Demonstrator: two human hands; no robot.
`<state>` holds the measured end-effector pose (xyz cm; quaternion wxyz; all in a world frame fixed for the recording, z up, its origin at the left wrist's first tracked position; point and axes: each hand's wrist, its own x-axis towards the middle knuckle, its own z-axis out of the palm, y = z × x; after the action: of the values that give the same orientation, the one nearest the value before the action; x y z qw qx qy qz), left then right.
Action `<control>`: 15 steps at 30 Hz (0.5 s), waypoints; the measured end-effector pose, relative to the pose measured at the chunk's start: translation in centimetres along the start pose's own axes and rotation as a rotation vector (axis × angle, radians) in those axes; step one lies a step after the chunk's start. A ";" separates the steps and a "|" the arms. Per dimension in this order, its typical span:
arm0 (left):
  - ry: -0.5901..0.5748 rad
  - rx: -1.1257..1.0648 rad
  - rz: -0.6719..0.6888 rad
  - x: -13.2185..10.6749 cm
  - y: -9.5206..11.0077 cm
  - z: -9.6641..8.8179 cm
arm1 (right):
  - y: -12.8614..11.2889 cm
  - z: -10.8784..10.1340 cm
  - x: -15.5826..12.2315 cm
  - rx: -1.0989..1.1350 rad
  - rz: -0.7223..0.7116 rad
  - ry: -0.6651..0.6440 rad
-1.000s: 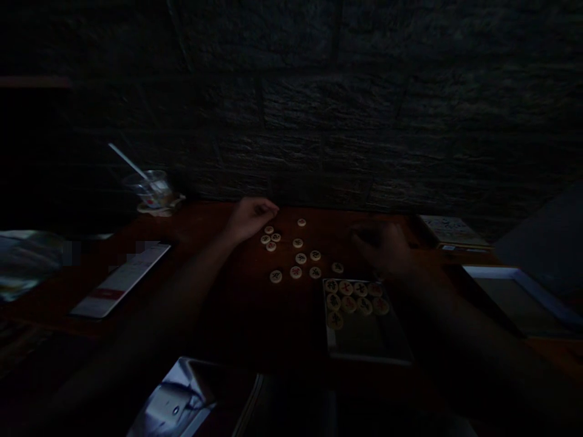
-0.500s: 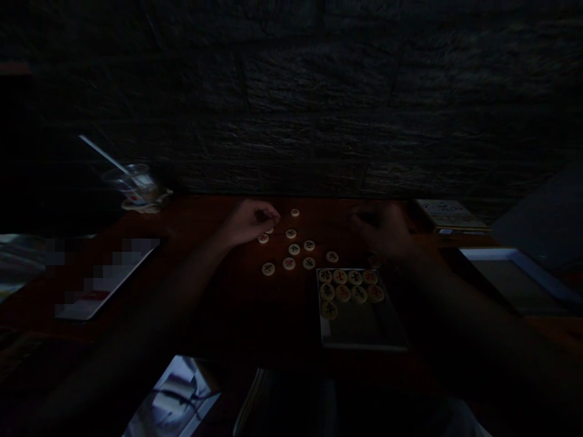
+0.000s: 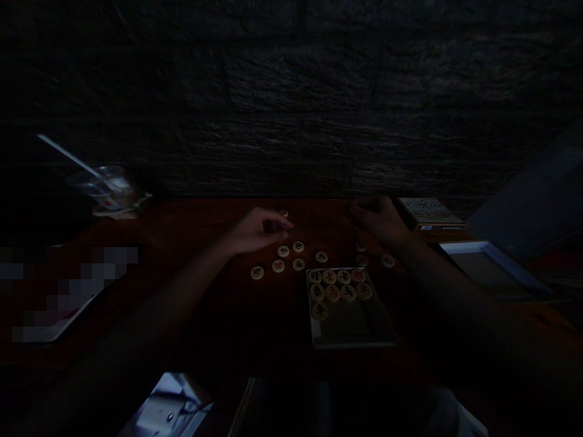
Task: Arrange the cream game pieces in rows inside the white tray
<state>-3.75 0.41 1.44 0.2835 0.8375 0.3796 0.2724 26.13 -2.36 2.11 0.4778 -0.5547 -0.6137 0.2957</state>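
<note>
My left hand (image 3: 260,232) reaches low over the table, its fingers loosely curved and a small gap between thumb and index finger. One round Chinese chess piece (image 3: 284,213) shows just behind its index finger. Nearer to me lie several loose pieces, among them a red-marked piece (image 3: 278,266) and a black-marked piece (image 3: 257,272). My right hand (image 3: 377,217) is curled at the back right; whatever its fingers hold is hidden in the dark. Below its wrist are a few pieces (image 3: 388,261). An open box tray (image 3: 353,346) holds rows of pieces at its far end.
A stone wall (image 3: 273,139) rises behind the table. At the left stands a plastic cup with a straw (image 3: 112,188). A flat box (image 3: 430,212) and a shallow lid (image 3: 496,270) lie at the right. A bright packet (image 3: 168,406) sits below the table's near edge.
The view has swung slightly right. My left hand has moved right over the pieces, covering some, and its fingers have loosened. More pieces show beside my right forearm.
</note>
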 end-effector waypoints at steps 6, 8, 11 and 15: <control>-0.117 0.041 0.049 0.1 0.4 0.1 | 0.1 0.6 -0.6 -0.043 0.067 -0.204; -0.141 0.024 0.051 -0.1 0.6 -0.1 | 0.1 0.8 -0.9 -0.074 0.002 -0.299; -0.166 -0.005 0.030 -0.4 1.0 -0.5 | -0.2 1.3 -1.3 -0.136 -0.090 -0.366; -0.191 -0.025 0.022 -0.6 1.8 -0.5 | -0.6 1.9 -1.9 -0.180 -0.104 -0.446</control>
<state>-3.57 -0.93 2.81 0.3256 0.8601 0.3383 0.1992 23.96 -4.01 1.46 0.2937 -0.4839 -0.7554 0.3300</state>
